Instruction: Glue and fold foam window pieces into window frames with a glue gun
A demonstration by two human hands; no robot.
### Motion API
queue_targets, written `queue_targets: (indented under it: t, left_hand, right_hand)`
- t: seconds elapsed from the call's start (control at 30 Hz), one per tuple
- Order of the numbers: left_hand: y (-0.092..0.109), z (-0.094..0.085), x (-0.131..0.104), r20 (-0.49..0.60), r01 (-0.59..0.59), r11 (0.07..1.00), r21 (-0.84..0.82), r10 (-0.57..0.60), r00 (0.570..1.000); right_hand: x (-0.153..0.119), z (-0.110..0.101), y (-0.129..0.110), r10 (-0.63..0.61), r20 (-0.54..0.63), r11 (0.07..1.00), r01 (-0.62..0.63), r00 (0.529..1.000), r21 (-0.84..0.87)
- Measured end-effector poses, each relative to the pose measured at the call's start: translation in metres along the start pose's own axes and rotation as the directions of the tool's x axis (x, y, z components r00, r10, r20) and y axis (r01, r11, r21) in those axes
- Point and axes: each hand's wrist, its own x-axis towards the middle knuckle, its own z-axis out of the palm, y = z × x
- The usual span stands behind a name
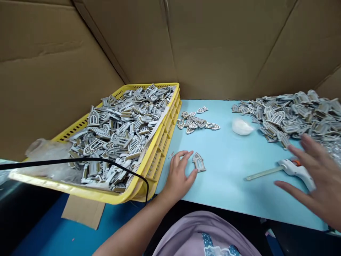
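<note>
On the blue table (pixel 226 193) | left hand (pixel 179 177): loose, thumb and finger apart, beside the little window piece (pixel 195 163) (maybe touching, can't tell) | right hand (pixel 323 181): spread wide near the glue gun (pixel 293 168) | could go wrong: a fast swipe might knock the gun away

On the table (pixel 221 185), one frame (pixel 199 162) lies just right of your left hand (pixel 178 177), near its fingertips. Left of that hand sits a crate (pixel 87 195), with many more frames in it. Beyond the hand lies a small group of frames (pixel 194 124); farther right, a lump (pixel 242 127) lies between this group and a large heap (pixel 287 115). The heap is beyond your right hand (pixel 319 181), with a glue gun (pixel 291 168) at that hand's left, partly hidden by it. Cardboard walls (pixel 213 53) stand behind, past both hands.
</note>
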Motion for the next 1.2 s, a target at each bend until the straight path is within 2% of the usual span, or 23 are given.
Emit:
queue_targets:
  t: [0.07, 0.13, 0.23, 0.33, 0.43, 0.5, 0.63, 0.83, 1.0, 1.1, 1.17, 1.2]
  left_hand:
    - [-0.005, 0.004, -0.007, 0.069, -0.046, 0.993, 0.108, 0.038, 0.997]
    - [-0.010, 0.008, -0.008, 0.105, -0.036, 0.988, 0.148, 0.020, 0.994]
    - [-0.018, 0.012, -0.005, 0.080, 0.093, 0.989, 0.115, -0.102, 0.992]
    - [-0.024, 0.011, -0.003, 0.052, 0.191, 0.981, 0.031, -0.193, 0.980]
    - [-0.025, 0.009, -0.004, 0.056, 0.204, 0.979, -0.008, -0.204, 0.977]
    - [-0.024, 0.008, -0.005, 0.061, 0.206, 0.979, -0.009, -0.205, 0.977]
    - [-0.022, 0.006, -0.004, 0.082, 0.177, 0.984, 0.002, -0.176, 0.981]
    - [-0.018, 0.004, -0.004, 0.178, 0.045, 0.997, 0.065, -0.056, 0.982]
    - [-0.013, 0.006, -0.005, 0.272, -0.115, 0.976, 0.184, 0.062, 0.960]
    - [-0.013, 0.006, -0.005, 0.281, -0.146, 0.967, 0.210, 0.083, 0.956]
    - [-0.013, 0.005, -0.005, 0.298, -0.179, 0.963, 0.201, 0.114, 0.948]
    - [-0.014, 0.004, -0.006, 0.308, -0.198, 0.961, 0.194, 0.132, 0.942]
  right_hand:
    - [0.033, 0.016, -0.035, -0.180, 0.080, 0.980, 0.172, 0.980, 0.099]
    - [0.071, 0.041, -0.061, -0.269, 0.149, 0.957, 0.247, 0.951, 0.150]
    - [0.132, 0.089, -0.086, -0.221, 0.356, 0.974, 0.188, 0.908, 0.125]
    - [0.187, 0.135, -0.102, -0.222, 0.419, 0.974, 0.179, 0.881, 0.140]
    - [0.224, 0.170, -0.116, -0.245, 0.470, 0.969, 0.193, 0.848, 0.158]
    - [0.235, 0.185, -0.124, -0.270, 0.508, 0.963, 0.216, 0.818, 0.164]
    - [0.226, 0.191, -0.129, -0.321, 0.511, 0.947, 0.273, 0.797, 0.168]
    - [0.163, 0.160, -0.102, -0.339, 0.500, 0.940, 0.311, 0.797, 0.141]
    - [0.115, 0.137, -0.087, -0.300, 0.451, 0.953, 0.284, 0.840, 0.105]
    - [0.100, 0.123, -0.088, -0.229, 0.337, 0.961, 0.157, 0.913, 0.227]
    - [0.095, 0.113, -0.087, -0.099, 0.275, 0.945, 0.004, 0.956, 0.327]
    - [0.092, 0.108, -0.085, -0.034, 0.278, 0.932, -0.070, 0.960, 0.356]
